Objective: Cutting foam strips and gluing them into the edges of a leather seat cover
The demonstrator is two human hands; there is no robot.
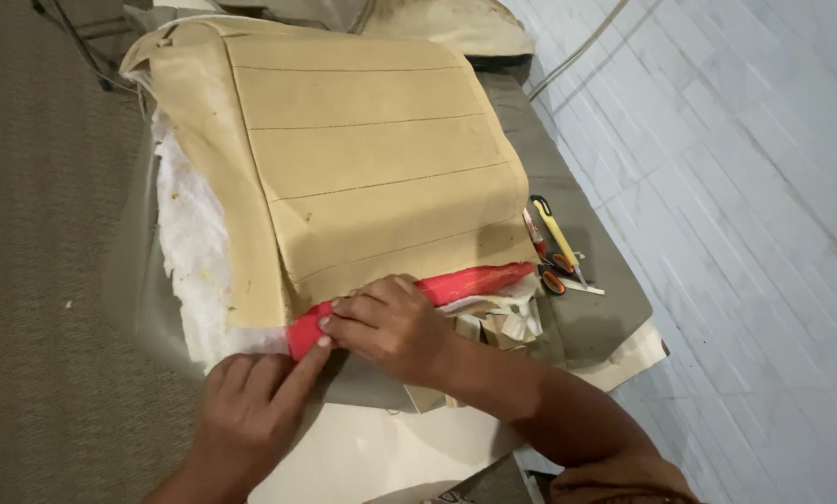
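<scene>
Because the red strip (pixel 418 294) runs along the near edge of the tan cover (pixel 362 159), both hands sit right at that edge, where they can press it flat against the seam. The right hand (pixel 395 327) lies palm down over the strip's middle, fingers half curled and pressing, not gripping. The left hand (pixel 251 401) comes from below, its forefinger stretched out to touch the strip's left end, the other fingers loosely bent and holding nothing. White foam (pixel 190 243) shows at the cover's left side. Scissors (pixel 554 275) and a yellow knife (pixel 557 233) lie aside on the desk (pixel 605 317), within the right hand's reach.
</scene>
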